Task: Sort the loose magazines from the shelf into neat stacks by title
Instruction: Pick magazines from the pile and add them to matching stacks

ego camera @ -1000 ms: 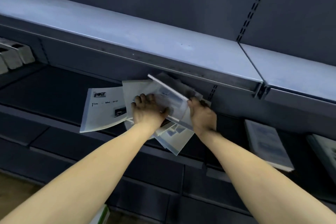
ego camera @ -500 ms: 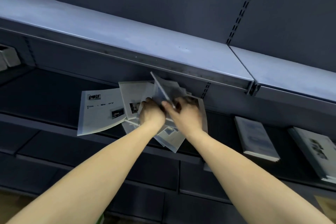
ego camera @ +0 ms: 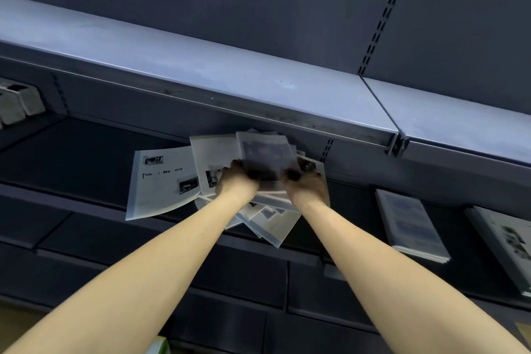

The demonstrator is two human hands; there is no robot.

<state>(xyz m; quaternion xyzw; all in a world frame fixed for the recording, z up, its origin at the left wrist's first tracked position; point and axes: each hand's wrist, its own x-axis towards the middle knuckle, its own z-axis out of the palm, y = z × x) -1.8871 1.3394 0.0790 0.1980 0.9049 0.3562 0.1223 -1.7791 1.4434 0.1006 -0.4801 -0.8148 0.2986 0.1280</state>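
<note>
Head view showed the left hand (ego camera: 238, 181) and the right hand (ego camera: 307, 185) each gripping a lower corner of one magazine (ego camera: 265, 152), fingers curled round its bottom edge, though shadow and blur hid the fingertips themselves. The held magazine was raised and tilted toward the camera, its cover readable only as a dark blurred picture; in my judgement it was lifted this way so that its title could be checked before it went to a stack. Directly beneath the grip lay the loose pile (ego camera: 267, 218), several magazines fanned at differing angles and overhanging the front edge of the lower shelf (ego camera: 71, 158), which indicated that sorting there was not yet done. Touching the pile on the left-hand side of the grip lay a single white magazine (ego camera: 161, 181), flat, with partly legible lettering, one corner also past the shelf edge. Well apart to the right-hand side of the grip rested a squared stack (ego camera: 411, 227), and beyond it a second stack (ego camera: 505, 241), both apparently sorted already. Above the grip ran the upper shelf (ego camera: 201, 66), close over the raised cover, which left little headroom for lifting.
</note>
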